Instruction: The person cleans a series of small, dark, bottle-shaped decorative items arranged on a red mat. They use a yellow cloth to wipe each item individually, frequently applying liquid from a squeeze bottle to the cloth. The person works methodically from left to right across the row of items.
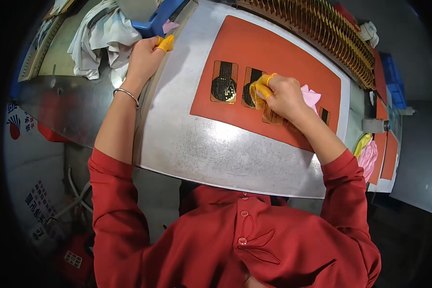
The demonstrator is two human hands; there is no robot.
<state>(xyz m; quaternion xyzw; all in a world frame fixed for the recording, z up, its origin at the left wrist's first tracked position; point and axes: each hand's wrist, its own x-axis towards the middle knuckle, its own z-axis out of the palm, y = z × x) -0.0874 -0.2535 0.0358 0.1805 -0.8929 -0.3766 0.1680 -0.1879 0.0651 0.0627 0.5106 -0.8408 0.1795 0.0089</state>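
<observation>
My right hand is over the orange mat, with yellow finger cots on its thumb and forefinger. Those fingertips pinch a thin gold patterned sheet, tilted up beside a black-and-gold circuit panel. A pink cloth shows behind the same hand; whether the hand grips it is hidden. Further left lies another black-and-gold panel. At the table's left edge my left hand is closed, also wearing yellow cots, next to a blue tray. What its fingers hold, if anything, is hidden.
The mat lies on a grey metal tabletop. A rack of upright gold panels runs along the back. White cloths are heaped at left. At right are a grey-capped bottle, a pink cloth bundle and a blue bin.
</observation>
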